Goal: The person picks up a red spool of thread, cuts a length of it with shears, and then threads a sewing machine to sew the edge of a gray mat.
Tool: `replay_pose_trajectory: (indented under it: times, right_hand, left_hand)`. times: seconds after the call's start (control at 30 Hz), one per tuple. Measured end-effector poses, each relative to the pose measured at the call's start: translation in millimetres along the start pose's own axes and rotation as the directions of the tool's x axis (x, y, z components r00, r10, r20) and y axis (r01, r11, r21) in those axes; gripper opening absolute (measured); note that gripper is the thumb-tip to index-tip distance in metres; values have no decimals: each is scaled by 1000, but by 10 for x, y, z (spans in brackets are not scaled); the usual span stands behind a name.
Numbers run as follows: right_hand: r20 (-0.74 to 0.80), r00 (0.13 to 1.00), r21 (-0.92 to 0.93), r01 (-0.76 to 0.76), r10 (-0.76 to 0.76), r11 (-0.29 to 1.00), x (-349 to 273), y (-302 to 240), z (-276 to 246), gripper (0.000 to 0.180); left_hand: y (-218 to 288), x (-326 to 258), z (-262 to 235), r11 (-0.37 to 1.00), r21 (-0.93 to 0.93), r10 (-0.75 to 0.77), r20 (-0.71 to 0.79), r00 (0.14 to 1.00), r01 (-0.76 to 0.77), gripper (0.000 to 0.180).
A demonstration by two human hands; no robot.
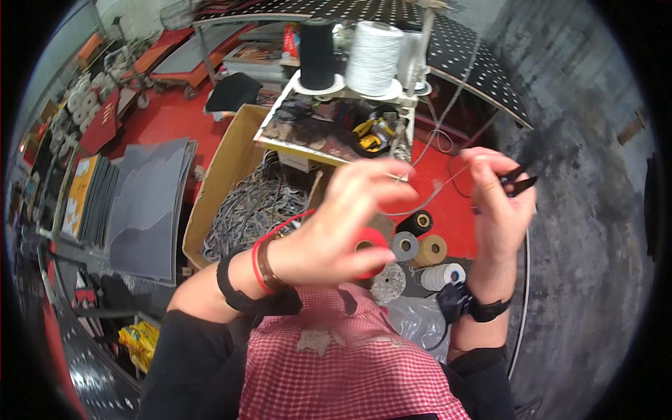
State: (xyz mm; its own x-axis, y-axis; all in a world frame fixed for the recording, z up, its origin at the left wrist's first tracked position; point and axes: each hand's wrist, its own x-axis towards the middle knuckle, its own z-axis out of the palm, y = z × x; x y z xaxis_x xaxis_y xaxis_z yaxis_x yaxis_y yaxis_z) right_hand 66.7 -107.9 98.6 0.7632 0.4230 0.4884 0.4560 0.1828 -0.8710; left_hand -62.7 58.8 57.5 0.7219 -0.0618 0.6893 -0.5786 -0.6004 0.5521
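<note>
In the middle, my left hand (343,217) is held up, smeared by motion, thumb and fingers spread wide apart with nothing visible between them. My right hand (500,192) is raised at the right and closed around small dark scissors (519,183), whose blades stick out past the knuckles to the right. A thin pale thread (435,192) sags from the right fingertips toward the left hand; whether the left fingers touch it I cannot tell. Under my hands stand several thread spools, among them a red spool (371,245), a black spool (414,223) and a tan spool (429,250).
A cardboard box (217,178) full of tangled grey strips stands left of centre. Ahead, a small stand (280,136) carries a large black cone (317,56) and a white cone (374,59) of thread. Grey sheets (147,210) lean at left; a dark wall (588,231) rises at right.
</note>
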Motion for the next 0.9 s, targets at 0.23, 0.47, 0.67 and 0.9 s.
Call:
replay_pose_trajectory:
  times: [0.23,0.47,0.67,0.9]
  right_hand:
    - [853,508,-57,-140,121,989,-126,30,491,6]
    - [953,273,-109,-96,131,989,-221,67,702,5]
    - [843,469,108,-628,264,771,-59,35,215,12]
    - [762,417,-171,-608,496,775,-124,-61,193,10]
  left_hand:
    - [473,-112,266,788,-528,553,379,742,-317,10]
    - [503,-168,362,792,-599,494,511,704,-121,13]
    - [-416,-402,44,875,-142,-77,903,423,462,27]
    - [-284,-150,-222,451,-555,-83,754,652,699,42]
